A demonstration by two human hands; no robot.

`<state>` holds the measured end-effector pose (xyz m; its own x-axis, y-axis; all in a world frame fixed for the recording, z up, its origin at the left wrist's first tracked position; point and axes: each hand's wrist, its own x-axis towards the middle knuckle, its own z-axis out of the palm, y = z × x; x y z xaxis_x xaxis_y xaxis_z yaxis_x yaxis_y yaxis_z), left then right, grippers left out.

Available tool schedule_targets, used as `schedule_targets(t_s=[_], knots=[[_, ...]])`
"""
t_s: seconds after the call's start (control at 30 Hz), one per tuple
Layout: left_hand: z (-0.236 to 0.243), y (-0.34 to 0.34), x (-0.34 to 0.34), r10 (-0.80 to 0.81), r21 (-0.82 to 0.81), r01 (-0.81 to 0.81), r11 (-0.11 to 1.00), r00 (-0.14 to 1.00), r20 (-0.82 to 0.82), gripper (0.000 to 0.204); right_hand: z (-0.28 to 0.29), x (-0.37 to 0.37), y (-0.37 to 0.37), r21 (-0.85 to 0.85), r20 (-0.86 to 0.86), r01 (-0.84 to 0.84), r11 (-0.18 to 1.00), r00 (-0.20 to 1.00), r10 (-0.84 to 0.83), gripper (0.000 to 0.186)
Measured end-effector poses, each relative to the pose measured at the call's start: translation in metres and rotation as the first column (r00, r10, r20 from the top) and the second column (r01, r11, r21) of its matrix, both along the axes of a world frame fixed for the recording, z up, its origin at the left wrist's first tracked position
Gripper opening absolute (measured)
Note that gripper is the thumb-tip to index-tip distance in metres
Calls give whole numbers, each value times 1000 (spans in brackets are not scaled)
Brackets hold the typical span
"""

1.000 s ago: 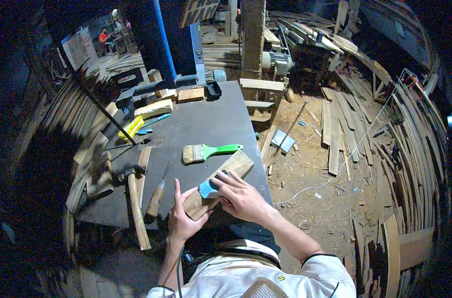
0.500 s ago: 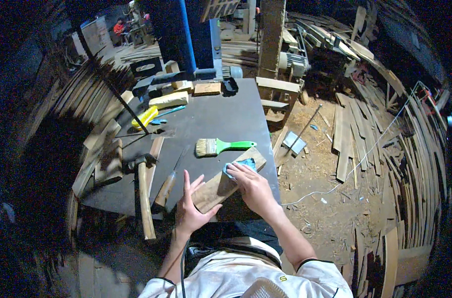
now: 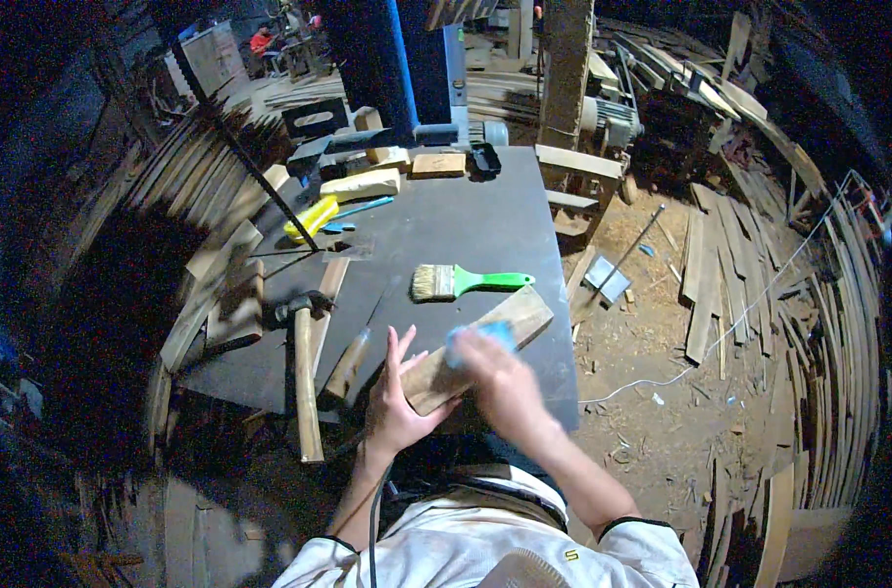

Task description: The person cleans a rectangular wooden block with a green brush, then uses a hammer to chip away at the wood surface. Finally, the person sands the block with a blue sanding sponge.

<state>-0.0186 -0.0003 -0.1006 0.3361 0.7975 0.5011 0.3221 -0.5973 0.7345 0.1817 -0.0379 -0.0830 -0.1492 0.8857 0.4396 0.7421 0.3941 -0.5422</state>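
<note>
A wooden block lies slantwise on the dark metal table, close to its front edge. My left hand steadies the block's near left end, thumb along its near side and fingers stretched upward. On the block's top face, my right hand presses a crumpled blue cloth; motion smears these fingers. Just beyond the block is a paintbrush with a green handle and pale bristles. Left of my left hand lie a wooden-handled chisel and a hammer, its handle jutting past the table edge.
A dark slanting blade meets the table at the left, near a yellow object. Wood pieces lie at the back. Stacked boards, a dustpan and a white cord are on the right-hand floor.
My right hand and the cloth now blur with motion on the block. The left hand keeps its hold. The whole view has shifted, moving the scene rightward in the picture.
</note>
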Motion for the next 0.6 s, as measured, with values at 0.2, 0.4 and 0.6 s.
schedule_targets(t_s=[0.2, 0.4, 0.6], knots=[[-1, -1, -5, -11, 10, 11, 1000, 999, -44, 134, 8, 36, 9, -22, -132, 18, 1000, 991, -20, 47], [-6, 1, -4, -37, 13, 36, 999, 998, 43, 135, 6, -13, -10, 25, -33, -92, 995, 995, 93, 58], [3, -1, -1, 4, 29, -2, 1000, 997, -77, 139, 3, 58, 29, -35, -49, 107, 994, 993, -108, 55]])
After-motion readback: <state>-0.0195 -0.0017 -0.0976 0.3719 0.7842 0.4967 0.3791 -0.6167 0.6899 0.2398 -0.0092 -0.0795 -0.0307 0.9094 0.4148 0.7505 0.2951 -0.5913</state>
